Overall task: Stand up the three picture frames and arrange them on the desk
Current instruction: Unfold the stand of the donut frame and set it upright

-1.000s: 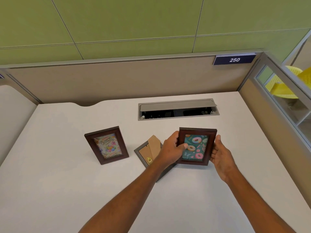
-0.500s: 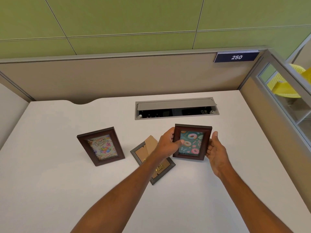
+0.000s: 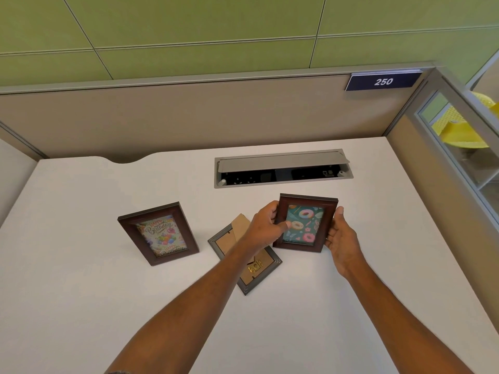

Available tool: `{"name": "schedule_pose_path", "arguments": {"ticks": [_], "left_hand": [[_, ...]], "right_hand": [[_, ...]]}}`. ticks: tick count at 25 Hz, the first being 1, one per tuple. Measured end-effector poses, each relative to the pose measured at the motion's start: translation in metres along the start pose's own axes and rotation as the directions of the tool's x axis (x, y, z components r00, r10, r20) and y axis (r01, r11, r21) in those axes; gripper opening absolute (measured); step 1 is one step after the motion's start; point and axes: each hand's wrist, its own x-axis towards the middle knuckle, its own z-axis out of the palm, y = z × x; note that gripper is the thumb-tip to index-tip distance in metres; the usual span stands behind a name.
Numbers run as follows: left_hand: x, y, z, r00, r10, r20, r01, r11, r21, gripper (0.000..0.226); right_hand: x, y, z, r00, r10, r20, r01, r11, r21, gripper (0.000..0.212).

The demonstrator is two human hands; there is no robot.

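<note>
White desk in a beige-walled cubicle. At left, a dark wooden birthday frame stands upright. In the middle, a grey frame lies face down, cardboard back up, partly hidden by the left forearm. Behind is an open metal cable hatch. At right, the upright brown doughnut frame is gripped by the left hand, thumb on the glass, while the right hand cups its right edge with loosely curled fingers.

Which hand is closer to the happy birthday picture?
The left. The left hand grips the left edge of the donut frame, the side facing the birthday frame. The right hand holds the opposite, right edge, farther off.
</note>
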Motion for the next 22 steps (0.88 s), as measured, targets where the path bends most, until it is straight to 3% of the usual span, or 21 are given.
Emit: {"name": "schedule_pose_path", "arguments": {"ticks": [4, 10, 13, 16, 18, 20, 22], "left_hand": [[-0.004, -0.001, -0.001, 1.000, 0.001, 0.013, -0.001, 1.000, -0.006, 0.046], [-0.021, 0.003, -0.011, 0.994, 0.047, -0.095, -0.053, 0.997, -0.058, 0.055], [-0.039, -0.004, -0.018, 0.958, 0.027, -0.286, -0.072, 0.986, -0.149, 0.045], [-0.059, -0.020, -0.018, 0.887, -0.049, -0.459, -0.074, 0.966, -0.248, 0.026], [-0.071, -0.029, -0.020, 0.864, -0.097, -0.493, -0.062, 0.953, -0.296, 0.019], [-0.085, -0.038, -0.023, 0.852, -0.125, -0.508, -0.030, 0.958, -0.286, 0.015], [-0.097, -0.046, -0.027, 0.826, -0.156, -0.541, 0.017, 0.967, -0.252, 0.013]], "right_hand": [[0.000, 0.003, 0.002, 1.000, -0.003, 0.009, 0.003, 1.000, 0.016, 0.058], [0.002, 0.009, -0.003, 0.999, -0.039, -0.020, 0.039, 0.999, -0.013, 0.078], [-0.004, 0.020, -0.012, 0.992, -0.045, -0.115, 0.042, 0.999, -0.031, 0.087], [-0.017, 0.038, -0.013, 0.966, -0.072, -0.248, 0.060, 0.997, -0.058, 0.066], [-0.025, 0.051, -0.009, 0.914, -0.115, -0.390, 0.067, 0.989, -0.134, 0.052], [-0.036, 0.063, -0.002, 0.856, -0.140, -0.497, 0.027, 0.973, -0.227, 0.055], [-0.049, 0.075, 0.007, 0.854, -0.170, -0.493, 0.018, 0.954, -0.298, 0.054]]}}
